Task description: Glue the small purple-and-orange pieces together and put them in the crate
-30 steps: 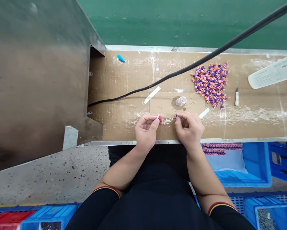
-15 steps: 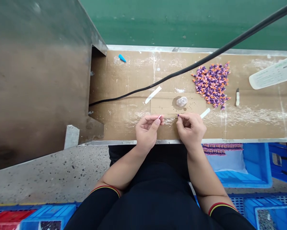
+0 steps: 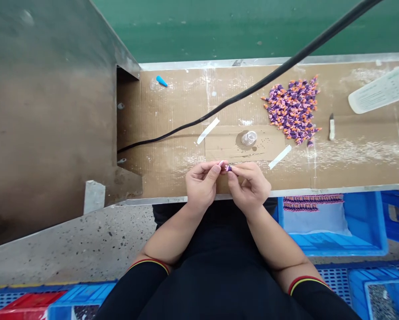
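Observation:
Near the table's front edge, my left hand (image 3: 202,183) pinches a small pink piece (image 3: 221,163) between thumb and fingertips. Right beside it, my right hand (image 3: 250,184) grips a small purple piece (image 3: 229,168) at its fingertips. The two pieces are close together; whether they touch is too small to tell. Beyond my hands a small clear cup (image 3: 249,138) sits on a flat cardboard piece (image 3: 219,144). A heap of purple, pink and orange pieces (image 3: 292,109) lies farther back on the right.
A black cable (image 3: 233,103) crosses above the cardboard-covered table. White strips (image 3: 208,130) flank the cardboard piece. A small knife (image 3: 332,127) and a translucent bottle (image 3: 379,89) lie right, a blue cap (image 3: 161,81) back left. A metal housing (image 3: 53,111) stands left; a blue crate (image 3: 366,222) is below right.
My right hand has moved left with the purple piece, close to my left hand. The whole view has shifted slightly.

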The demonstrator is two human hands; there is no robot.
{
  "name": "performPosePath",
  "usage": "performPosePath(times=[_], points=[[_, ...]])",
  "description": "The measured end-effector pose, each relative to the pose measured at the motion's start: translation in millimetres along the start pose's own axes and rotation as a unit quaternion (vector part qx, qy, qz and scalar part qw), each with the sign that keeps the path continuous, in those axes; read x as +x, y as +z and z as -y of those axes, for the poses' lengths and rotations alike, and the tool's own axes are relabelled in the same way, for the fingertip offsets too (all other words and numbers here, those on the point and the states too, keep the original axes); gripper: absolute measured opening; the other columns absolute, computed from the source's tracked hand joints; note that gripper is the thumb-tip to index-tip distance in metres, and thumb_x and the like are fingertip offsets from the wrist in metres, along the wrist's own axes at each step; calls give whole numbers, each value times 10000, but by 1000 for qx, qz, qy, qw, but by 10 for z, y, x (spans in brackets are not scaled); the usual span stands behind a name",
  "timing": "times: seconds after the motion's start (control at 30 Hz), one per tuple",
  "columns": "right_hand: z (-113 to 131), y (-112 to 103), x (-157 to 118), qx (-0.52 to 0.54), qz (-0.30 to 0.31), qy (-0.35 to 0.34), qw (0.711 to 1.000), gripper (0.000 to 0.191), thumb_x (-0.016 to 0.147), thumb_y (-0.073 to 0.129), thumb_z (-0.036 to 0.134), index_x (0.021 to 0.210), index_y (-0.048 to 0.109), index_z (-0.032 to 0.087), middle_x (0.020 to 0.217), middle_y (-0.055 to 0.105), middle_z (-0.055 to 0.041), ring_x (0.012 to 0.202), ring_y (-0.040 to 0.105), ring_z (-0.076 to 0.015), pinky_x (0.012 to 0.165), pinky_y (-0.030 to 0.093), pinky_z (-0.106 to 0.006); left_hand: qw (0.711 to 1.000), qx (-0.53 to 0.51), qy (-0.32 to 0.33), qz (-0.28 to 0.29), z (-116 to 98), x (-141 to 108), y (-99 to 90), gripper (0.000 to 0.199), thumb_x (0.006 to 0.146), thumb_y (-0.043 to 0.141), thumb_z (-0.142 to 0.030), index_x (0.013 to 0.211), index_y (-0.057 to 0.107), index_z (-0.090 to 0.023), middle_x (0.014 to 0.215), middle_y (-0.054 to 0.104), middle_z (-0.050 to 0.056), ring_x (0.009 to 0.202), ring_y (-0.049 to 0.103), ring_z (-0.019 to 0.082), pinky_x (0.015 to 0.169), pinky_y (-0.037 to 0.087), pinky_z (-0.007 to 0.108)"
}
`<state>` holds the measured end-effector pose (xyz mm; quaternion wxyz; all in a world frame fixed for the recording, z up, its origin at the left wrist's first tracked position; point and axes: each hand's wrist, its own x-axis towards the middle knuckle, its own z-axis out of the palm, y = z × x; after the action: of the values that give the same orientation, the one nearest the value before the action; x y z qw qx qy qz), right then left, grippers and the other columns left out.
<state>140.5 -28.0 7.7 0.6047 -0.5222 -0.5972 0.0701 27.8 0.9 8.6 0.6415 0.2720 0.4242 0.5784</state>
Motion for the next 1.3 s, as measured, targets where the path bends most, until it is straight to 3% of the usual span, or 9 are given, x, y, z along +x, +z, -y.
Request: performPosePath(times=[0.17,0.7,1.17,1.3], points=[[-14,3,10,-2,-1,11,1000,198,964,761,123,1093,745,273,942,821,-16,805,786,-184,705,666,-336,999,-5,15,30,-15,9,15,278,732,1011,-474,825,873,-252,838,834,53,731,797,124,762,667,192],[-3,22,6,-21,-13,13,1000,226,950,788,104,1096,751,272,937,816,-15,796,781,-178,708,671,-336,995,68,71,22,58,-12,-38,281,815,950,-508,861,870,-243,920,845,74,857,827,184,823,694,273],[-9,18,4,-15,-17,11,1000,204,950,789,107,1067,741,268,915,819,-13,773,778,-169,693,669,-319,983,118,129,56,90,-31,-107,75,936,869,-343,947,877,-269,1003,853,58,948,828,157,914,672,253],[-27,8,-5,-24,-13,15,1000,163,969,770,145,1058,740,278,907,824,-11,767,787,-180,677,673,-335,980,141,135,45,66,-41,-61,113,924,876,-373,916,876,-261,989,851,66,927,830,177,900,687,290]])
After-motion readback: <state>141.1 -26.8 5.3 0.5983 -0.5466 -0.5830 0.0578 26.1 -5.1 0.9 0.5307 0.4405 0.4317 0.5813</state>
